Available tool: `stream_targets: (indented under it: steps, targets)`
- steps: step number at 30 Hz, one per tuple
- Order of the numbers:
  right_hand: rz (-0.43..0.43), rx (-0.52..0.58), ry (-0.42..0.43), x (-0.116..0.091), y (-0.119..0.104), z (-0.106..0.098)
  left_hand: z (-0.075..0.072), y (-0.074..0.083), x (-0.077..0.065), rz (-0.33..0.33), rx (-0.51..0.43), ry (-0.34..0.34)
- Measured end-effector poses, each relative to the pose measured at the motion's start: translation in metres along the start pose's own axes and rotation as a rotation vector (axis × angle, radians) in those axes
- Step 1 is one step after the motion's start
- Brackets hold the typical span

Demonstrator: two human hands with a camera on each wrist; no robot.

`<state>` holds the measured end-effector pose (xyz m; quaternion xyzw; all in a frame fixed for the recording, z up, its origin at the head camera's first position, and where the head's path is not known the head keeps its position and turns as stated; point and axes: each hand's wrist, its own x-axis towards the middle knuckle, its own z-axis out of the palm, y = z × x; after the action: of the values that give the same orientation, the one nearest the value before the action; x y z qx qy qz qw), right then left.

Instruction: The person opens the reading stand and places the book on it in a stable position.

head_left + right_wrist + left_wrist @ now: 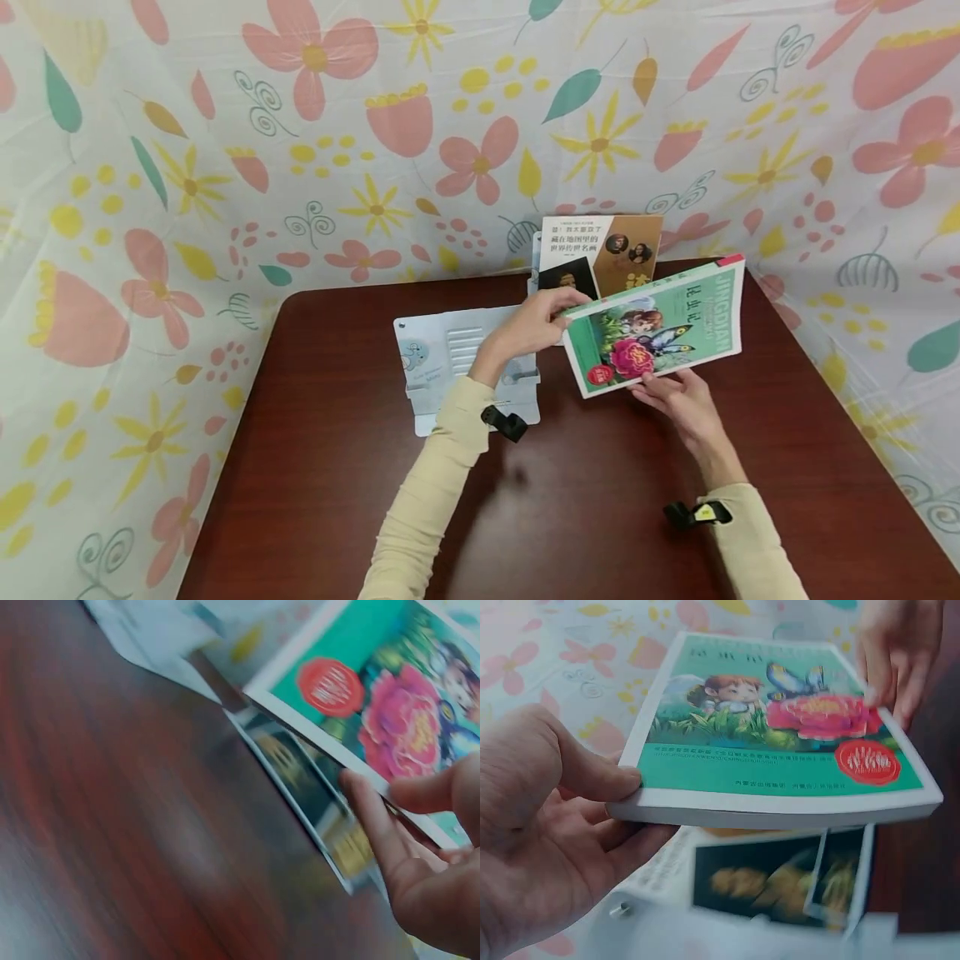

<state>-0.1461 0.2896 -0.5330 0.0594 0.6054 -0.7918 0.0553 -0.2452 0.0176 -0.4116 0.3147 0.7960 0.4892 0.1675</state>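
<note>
A green-covered book [654, 327] with a pink flower and a butterfly on its front is held tilted above the table by both hands. My left hand [534, 323] pinches its left end, the thumb on the cover and the fingers beneath, as the left wrist view shows. Along the lower long edge, my right hand [686, 408] grips the book between thumb and fingers. Behind it a white and brown book [628, 237] leans upright on a stand and is partly hidden. Left of that, a pale blue metal bookstand [435, 354] is partly covered by my left arm.
The dark red-brown table [322, 467] carries all of this. A flower-printed cloth [225, 167] hangs along the back and sides, close behind the upright book. A black strap camera [506, 423] sits on the left wrist, another [697, 514] on the right.
</note>
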Motion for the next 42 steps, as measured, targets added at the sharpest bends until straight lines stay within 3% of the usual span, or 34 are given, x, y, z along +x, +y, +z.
stream_targets:
  steps: [5,9,11,16,22,25,27,31,34,42]
  targets:
    - [-0.091,-0.059,0.071,0.005,0.005,0.036,-0.02,-0.001,-0.02,-0.021,0.198,0.153]
    - [-0.166,-0.144,0.098,0.013,0.003,0.058,-0.036,-0.011,-0.035,0.015,0.363,0.251]
    - [-0.2,-0.163,0.107,0.017,0.0,0.068,-0.044,-0.019,-0.043,0.027,0.393,0.287]
    - [-0.277,-0.22,0.123,0.028,-0.011,0.082,-0.06,-0.035,-0.061,0.045,0.339,0.327]
    - [-0.381,-0.431,0.053,0.04,-0.029,0.095,-0.072,-0.047,-0.079,0.059,0.269,0.392]
    - [-0.405,-0.514,0.028,0.044,-0.039,0.106,-0.076,-0.052,-0.089,0.07,0.288,0.452]
    - [-0.409,-0.553,0.013,0.047,-0.045,0.113,-0.078,-0.055,-0.096,0.087,0.355,0.518]
    - [-0.436,-0.621,-0.034,0.053,-0.055,0.127,-0.075,-0.065,-0.113,0.124,0.478,0.678]
    - [-0.48,-0.673,-0.054,0.055,-0.059,0.135,-0.07,-0.074,-0.126,0.143,0.446,0.747]
    - [-0.529,-0.839,-0.068,0.053,-0.052,0.149,-0.055,-0.102,-0.154,0.102,0.282,0.751]
